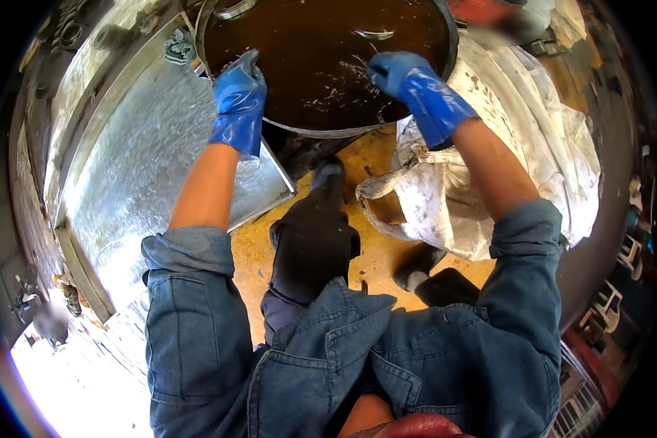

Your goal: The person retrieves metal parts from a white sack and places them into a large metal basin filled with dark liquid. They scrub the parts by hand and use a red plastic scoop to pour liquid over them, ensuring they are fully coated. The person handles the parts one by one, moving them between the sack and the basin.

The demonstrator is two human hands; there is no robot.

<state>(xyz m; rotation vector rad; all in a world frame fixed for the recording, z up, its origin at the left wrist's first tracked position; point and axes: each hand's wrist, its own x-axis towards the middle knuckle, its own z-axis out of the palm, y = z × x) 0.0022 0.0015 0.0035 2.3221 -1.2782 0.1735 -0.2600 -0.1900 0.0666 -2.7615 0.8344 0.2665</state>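
Both my hands wear wet blue rubber gloves and are over a large round metal tub [327,133] of dark brown liquid [314,51]. My left hand [242,84] is closed at the tub's left side; whatever is in its fingers is hidden. Over the right part of the liquid, my right hand [400,73] has its fingers curled in, and I cannot make out what they hold. Bright ripples and splashes show beside it. A thin shiny shape [375,34], perhaps a metal piece or a glint, shows beyond that hand. A round metal piece [235,9] sits at the tub's far left edge.
Left of the tub is a wide, wet sheet-metal tray [139,139] with a raised edge; a crumpled grey-green cloth [179,47] lies at its far corner. A large stained white sack [518,124] with a loop handle stands at the right. Yellow floor [372,255] shows below.
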